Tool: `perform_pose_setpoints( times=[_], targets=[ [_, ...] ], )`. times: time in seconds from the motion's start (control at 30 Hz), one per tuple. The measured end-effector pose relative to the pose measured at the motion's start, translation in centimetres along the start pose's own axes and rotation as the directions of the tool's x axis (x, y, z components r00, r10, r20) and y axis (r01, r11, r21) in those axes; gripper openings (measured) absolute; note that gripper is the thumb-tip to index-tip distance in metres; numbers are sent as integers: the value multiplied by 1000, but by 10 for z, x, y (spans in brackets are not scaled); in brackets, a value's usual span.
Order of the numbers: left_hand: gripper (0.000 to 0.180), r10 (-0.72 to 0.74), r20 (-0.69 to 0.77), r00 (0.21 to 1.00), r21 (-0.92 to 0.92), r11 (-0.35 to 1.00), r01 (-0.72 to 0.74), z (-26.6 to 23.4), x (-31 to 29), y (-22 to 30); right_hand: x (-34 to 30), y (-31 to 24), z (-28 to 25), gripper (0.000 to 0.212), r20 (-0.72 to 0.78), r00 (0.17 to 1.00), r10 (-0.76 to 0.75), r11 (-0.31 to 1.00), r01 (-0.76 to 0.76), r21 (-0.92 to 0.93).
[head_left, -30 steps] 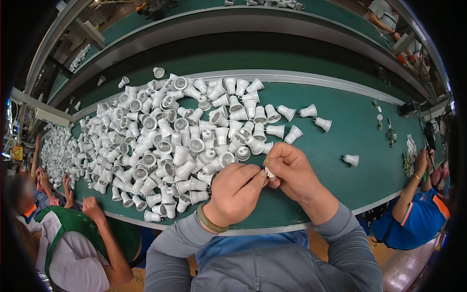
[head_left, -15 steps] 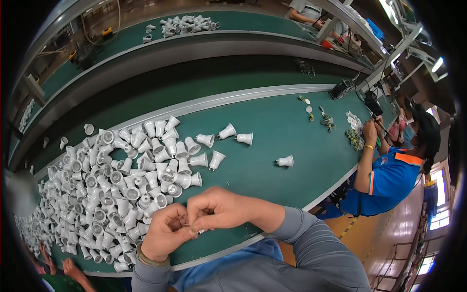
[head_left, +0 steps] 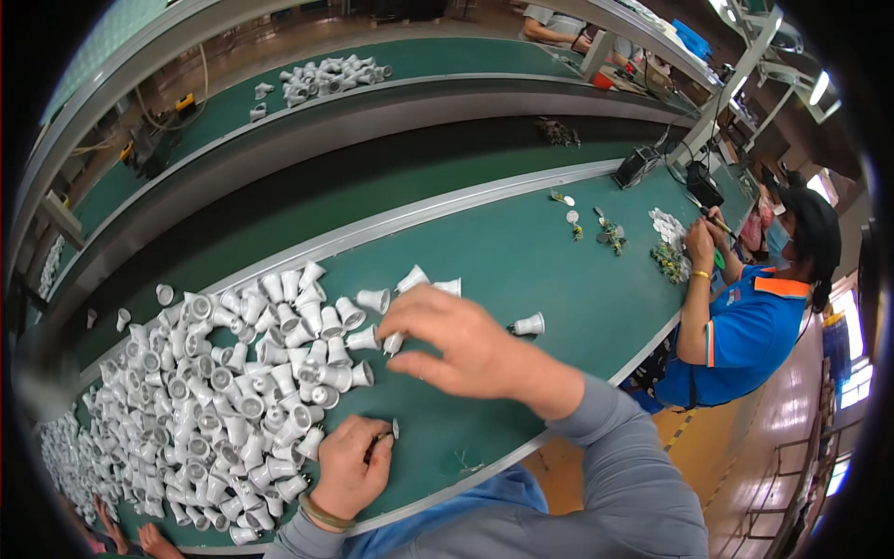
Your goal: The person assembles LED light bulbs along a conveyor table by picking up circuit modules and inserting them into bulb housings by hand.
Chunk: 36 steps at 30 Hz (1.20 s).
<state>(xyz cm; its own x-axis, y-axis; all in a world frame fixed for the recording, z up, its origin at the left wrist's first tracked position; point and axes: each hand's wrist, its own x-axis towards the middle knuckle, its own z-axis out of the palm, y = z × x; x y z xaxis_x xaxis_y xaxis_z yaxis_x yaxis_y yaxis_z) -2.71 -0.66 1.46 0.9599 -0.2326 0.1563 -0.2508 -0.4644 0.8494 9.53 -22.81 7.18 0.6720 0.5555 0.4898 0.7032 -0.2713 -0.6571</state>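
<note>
My left hand point(head_left: 352, 466) is closed over the green table, near its front edge. A small pale round disc point(head_left: 395, 429), seen nearly edge-on, sticks out from its fingertips; the rest of that piece is hidden. My right hand point(head_left: 461, 347) reaches over the right side of a large heap of white bulb housings point(head_left: 251, 407). Its thumb and fingers are apart around one cup-shaped white bulb housing point(head_left: 393, 344), and a firm grip does not show. Two more housings lie just beyond this hand, partly covered by it.
One bulb housing point(head_left: 530, 324) lies alone on the green table point(head_left: 577, 279). Farther right are wired circuit pieces point(head_left: 612, 237), white discs point(head_left: 667, 225) and a black box point(head_left: 637, 167). A co-worker in a blue shirt point(head_left: 736, 331) sits at the right. Another person's hands touch the heap's lower left.
My hands have parted from where they worked together. The right has swung up and away to the housings, its fingers spreading; the left has dropped slightly, the disc now showing. The view has shifted a little.
</note>
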Motion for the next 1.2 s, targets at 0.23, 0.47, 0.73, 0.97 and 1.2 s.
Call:
perform_pose_setpoints(
  times=[0.23,0.47,0.73,0.97,1.2],
  targets=[
    [9,178,16,984,204,963,-177,15,9,-6,26,145,-115,33,-123,992,36,898,-86,-431],
    [15,101,105,989,267,956,-126,10,17,8,28,331,-238,71,-522,731,439,356,-675,-646],
    [16,83,71,994,354,930,-103,13,18,2,61,448,-309,102,-679,404,613,122,-897,-424],
    [17,109,61,992,334,935,-123,15,21,5,60,448,-293,67,-525,517,676,95,-768,-633],
    [13,109,67,992,279,952,-124,10,23,16,49,375,-254,56,-325,818,475,606,-571,-554]
  ],
)
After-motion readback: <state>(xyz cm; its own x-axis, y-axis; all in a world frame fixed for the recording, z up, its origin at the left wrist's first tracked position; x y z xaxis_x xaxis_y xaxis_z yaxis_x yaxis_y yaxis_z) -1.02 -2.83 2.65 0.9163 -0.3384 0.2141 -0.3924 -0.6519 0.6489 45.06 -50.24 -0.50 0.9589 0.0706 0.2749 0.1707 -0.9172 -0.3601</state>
